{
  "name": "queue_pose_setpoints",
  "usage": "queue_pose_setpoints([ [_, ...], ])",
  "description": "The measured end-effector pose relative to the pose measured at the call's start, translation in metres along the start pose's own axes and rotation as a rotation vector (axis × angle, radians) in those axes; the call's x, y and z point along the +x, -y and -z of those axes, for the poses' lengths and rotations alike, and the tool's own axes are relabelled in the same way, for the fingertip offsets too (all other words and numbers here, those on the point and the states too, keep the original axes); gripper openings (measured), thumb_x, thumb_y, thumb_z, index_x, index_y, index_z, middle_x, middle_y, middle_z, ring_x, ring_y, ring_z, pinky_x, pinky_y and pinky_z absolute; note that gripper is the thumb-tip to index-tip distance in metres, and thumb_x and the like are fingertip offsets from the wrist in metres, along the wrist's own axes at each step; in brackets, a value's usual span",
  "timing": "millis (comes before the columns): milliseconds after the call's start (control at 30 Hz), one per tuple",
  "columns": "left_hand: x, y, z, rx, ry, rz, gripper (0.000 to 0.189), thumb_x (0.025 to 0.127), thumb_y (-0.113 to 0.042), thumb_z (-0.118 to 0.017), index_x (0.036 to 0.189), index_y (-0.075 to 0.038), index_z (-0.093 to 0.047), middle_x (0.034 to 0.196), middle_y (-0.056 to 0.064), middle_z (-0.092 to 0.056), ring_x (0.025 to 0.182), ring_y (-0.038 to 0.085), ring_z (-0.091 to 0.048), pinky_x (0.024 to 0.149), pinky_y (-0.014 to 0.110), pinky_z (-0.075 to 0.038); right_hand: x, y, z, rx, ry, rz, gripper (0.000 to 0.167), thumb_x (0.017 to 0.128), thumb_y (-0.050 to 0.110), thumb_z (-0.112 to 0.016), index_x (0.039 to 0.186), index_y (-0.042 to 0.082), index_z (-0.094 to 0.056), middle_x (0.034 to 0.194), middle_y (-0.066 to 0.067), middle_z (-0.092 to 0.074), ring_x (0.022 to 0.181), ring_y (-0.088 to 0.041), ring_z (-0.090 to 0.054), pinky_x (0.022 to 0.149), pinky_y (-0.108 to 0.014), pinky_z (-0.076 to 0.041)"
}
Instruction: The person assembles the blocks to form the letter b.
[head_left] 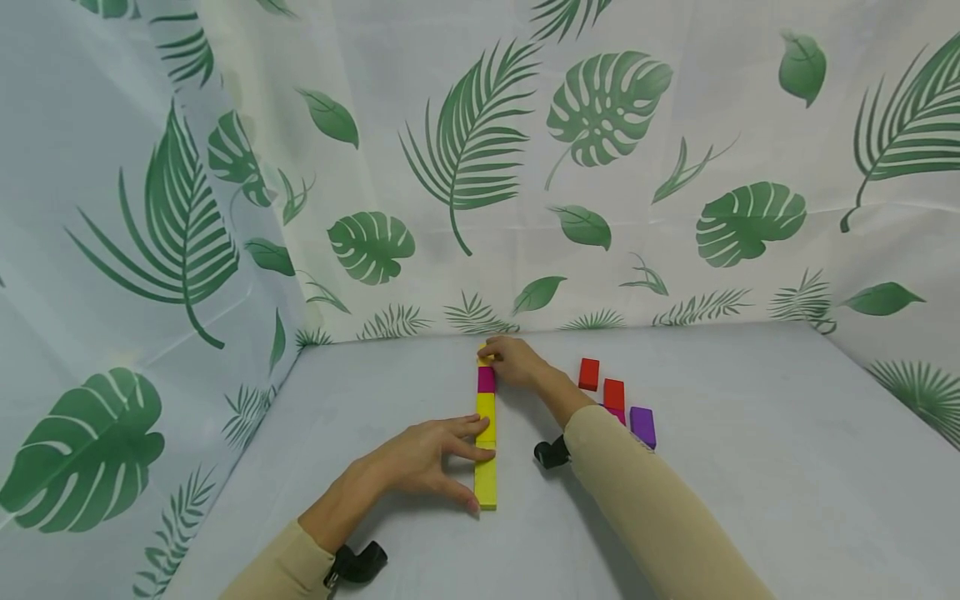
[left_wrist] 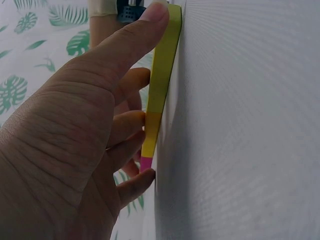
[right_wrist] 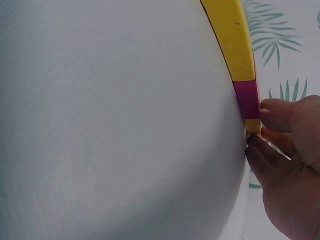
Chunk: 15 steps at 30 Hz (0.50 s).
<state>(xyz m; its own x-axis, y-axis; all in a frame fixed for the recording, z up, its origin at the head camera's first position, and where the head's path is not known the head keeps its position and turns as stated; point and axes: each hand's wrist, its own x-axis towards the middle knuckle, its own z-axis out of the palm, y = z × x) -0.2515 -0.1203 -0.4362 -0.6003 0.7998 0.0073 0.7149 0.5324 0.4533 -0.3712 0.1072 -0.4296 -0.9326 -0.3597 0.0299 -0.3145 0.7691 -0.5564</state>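
Observation:
A straight row of blocks lies on the table, running away from me. It holds a yellow-green block (head_left: 486, 487) at the near end, a yellow block (head_left: 487, 406), a magenta block (head_left: 487, 380) and an orange-yellow block (right_wrist: 252, 125) at the far end. My right hand (head_left: 517, 362) pinches that far block between thumb and fingers, up against the magenta one. Along the row's left side, my left hand (head_left: 423, 457) is spread. Its thumb touches the near end and its fingertips rest on the yellow blocks.
Right of the row lie loose blocks: a red block (head_left: 589, 374), another red block (head_left: 614, 394), a magenta block (head_left: 618, 415) partly behind the right sleeve, and a purple block (head_left: 642, 425). A leaf-patterned curtain (head_left: 510, 192) stands behind the white table (head_left: 765, 467).

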Motion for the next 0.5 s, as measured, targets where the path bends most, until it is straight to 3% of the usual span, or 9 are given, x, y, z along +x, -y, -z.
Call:
queue_pose_setpoints([
  [233,-0.0005,-0.0002,0.0008,0.004,-0.006,-0.007,0.073,0.074,-0.067,-0.083,0.138,-0.036,-0.067,0.165,-0.006,-0.042,0.157,0.013,-0.032,0.125,0.047,-0.035,0.0022,-0.0014,0.0001,-0.056,0.028,0.049,0.036,0.105,0.003,-0.052,0.136,0.010,-0.070,0.157,-0.020,-0.050,0.148,-0.039,-0.045,0.123,-0.050,-0.037],
  [500,-0.0002,0.0005,0.0002,-0.004,-0.002,-0.012,0.073,0.075,-0.067,-0.083,0.138,-0.036,-0.067,0.164,-0.006,-0.042,0.157,0.012,-0.032,0.125,0.047,-0.035,0.0017,-0.0042,-0.0020,-0.041,0.018,0.025,0.035,0.105,0.006,-0.053,0.135,0.012,-0.071,0.158,-0.018,-0.050,0.149,-0.038,-0.044,0.124,-0.050,-0.036],
])
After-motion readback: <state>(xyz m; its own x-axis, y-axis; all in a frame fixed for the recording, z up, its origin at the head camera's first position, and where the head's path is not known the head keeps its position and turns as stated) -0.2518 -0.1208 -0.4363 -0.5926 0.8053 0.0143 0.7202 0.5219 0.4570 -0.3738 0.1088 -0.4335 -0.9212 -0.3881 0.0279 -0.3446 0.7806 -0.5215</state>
